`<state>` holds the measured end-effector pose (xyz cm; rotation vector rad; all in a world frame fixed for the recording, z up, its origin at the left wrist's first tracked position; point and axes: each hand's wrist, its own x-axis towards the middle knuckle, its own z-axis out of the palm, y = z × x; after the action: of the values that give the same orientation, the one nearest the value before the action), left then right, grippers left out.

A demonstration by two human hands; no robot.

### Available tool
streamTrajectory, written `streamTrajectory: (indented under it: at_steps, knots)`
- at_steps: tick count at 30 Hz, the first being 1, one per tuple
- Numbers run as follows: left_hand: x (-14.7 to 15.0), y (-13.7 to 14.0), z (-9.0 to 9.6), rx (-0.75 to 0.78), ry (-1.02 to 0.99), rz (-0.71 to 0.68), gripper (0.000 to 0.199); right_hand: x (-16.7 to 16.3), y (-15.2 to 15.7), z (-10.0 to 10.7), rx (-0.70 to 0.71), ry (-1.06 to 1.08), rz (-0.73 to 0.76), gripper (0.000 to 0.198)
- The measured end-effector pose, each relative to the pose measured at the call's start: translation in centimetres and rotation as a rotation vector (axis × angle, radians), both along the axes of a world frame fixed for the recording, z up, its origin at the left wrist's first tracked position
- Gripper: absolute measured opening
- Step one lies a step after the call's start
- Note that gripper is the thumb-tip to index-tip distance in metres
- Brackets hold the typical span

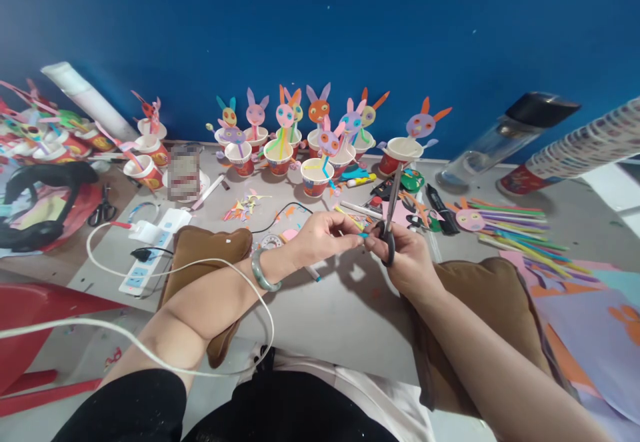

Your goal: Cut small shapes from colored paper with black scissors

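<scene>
My left hand (323, 235), with a bangle on its wrist, pinches a tiny blue piece (363, 235) between thumb and fingertips. Its kind is too small to tell. The fingertips of my right hand (410, 255) meet the same piece from the other side. Dark-handled scissors (394, 195) hang on the fingers of that right hand, blades pointing up and away from me. Below the hands, a marker with a blue-green tip (313, 273) lies on the grey table (320, 315). A roll of tape (271, 243) is partly hidden behind my left wrist.
Paper cups with rabbit faces (317, 174) stand along the blue wall. Coloured strips (525, 232), paper sheets (590, 335) and a stack of cups (585, 145) are at right. A power strip (155, 249) lies left; its white cable (220, 263) crosses my left forearm. Brown cushions (480, 322) support both sides.
</scene>
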<state>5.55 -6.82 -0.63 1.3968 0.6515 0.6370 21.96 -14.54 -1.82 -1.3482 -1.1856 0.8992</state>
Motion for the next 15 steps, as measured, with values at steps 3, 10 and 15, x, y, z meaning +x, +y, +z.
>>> streamTrajectory:
  at_steps: [3, 10, 15]
  knots:
    - [0.0, 0.1, 0.2, -0.061, -0.035, 0.016, 0.020, 0.0, -0.2, 0.2, 0.012, -0.006, -0.009, 0.032]
    - [0.0, 0.1, 1.0, -0.234, -0.269, 0.121, 0.028, 0.2, -0.2, -0.3, 0.110, -0.140, 0.165, 0.047]
    - [0.1, -0.4, 1.7, -0.266, -0.314, 0.179, 0.034, -0.2, -0.3, -1.2, 0.097, -0.261, 0.304, 0.061]
